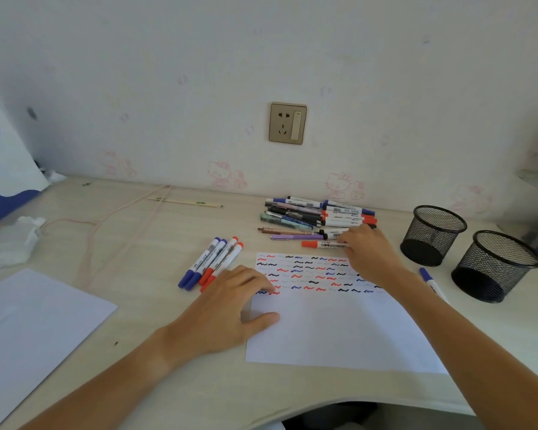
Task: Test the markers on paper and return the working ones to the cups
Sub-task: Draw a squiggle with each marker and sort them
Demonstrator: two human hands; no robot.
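The right hand (365,254) is pinching a red-capped whiteboard marker (322,244) to test it, while the left hand (230,308), fingers relaxed, is pressing the scribbled paper (339,330) beneath it steady

Pale desk (156,361): paper (339,330), markers (320,214), two mesh cups (432,234) (both black).

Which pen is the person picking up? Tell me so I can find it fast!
Find the white paper sheet covered in squiggles. Just past its far edge lies a white marker with a red cap, and the right hand pinches its end. It lies alone, nearer than the big pen pile.
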